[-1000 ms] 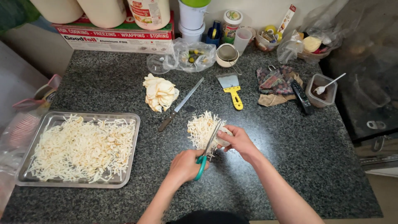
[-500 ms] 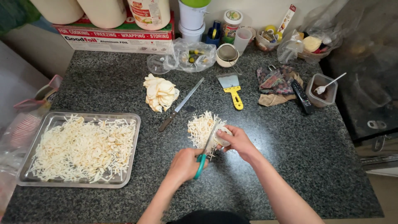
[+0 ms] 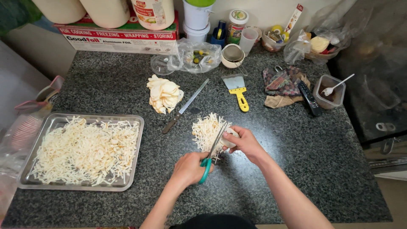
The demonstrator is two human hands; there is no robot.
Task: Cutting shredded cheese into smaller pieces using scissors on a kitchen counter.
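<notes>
1. A pale folded sheet [image 3: 229,139] sits between the blades of the scissors [image 3: 213,149], low over the near middle of the dark speckled desk [image 3: 296,161].
2. The right hand [image 3: 246,144] holds that sheet from the right, its fingers [image 3: 235,136] curled and pinching the sheet's edge.
3. The left hand [image 3: 189,168] grips the green handles of the scissors, fingers wrapped tight through the loops; the blades point up and to the right, into the sheet, slightly parted.
4. Just behind the blades lies a small heap of cut strips [image 3: 206,129], touching the desk and partly hidden by the scissors.
5. To the left, well apart from the hands, a metal tray [image 3: 136,127] holds a broad layer of the same pale shreds [image 3: 85,150].
6. Behind the heap, a long knife [image 3: 185,106] lies slanted on the desk, handle towards the person, and beside it to the left is a loose pile of uncut yellowish sheets [image 3: 164,94].
7. To the right of the knife lies a scraper with a yellow handle [image 3: 238,90], blade towards the wall.
8. Further right are a crumpled patterned cloth [image 3: 283,85], a black remote [image 3: 308,98] and a small tub with a white spoon [image 3: 331,90] in it.
9. Along the back wall stand a long foil box [image 3: 118,38], tubs, jars, a clear plastic bag [image 3: 199,55] and a small strainer in a bowl [image 3: 233,55].
</notes>
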